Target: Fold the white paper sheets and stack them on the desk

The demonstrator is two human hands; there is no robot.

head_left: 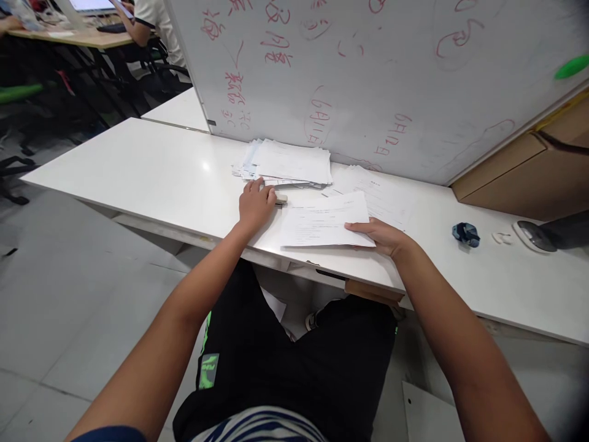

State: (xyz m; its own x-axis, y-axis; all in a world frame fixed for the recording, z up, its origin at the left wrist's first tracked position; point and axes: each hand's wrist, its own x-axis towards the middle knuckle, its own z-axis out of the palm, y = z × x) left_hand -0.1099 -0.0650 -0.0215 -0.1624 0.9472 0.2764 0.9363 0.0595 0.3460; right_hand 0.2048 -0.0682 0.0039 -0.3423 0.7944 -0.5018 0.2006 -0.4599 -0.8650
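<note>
My right hand pinches the right edge of some printed sheets of paper, thumb on top and fingers beneath. The sheets are held near the front edge of the white desk. Just left of them, my left hand is closed over a stapler; only its light-coloured end shows, by the sheets' upper left corner, and the rest is under my palm. Behind my hands lies an uneven stack of papers. More loose printed sheets are spread to its right, partly under the held ones.
A whiteboard with red writing stands along the back of the desk. To the right are a cardboard box, a dark blue scrunched item and a dark rounded object. Another person sits at a far table.
</note>
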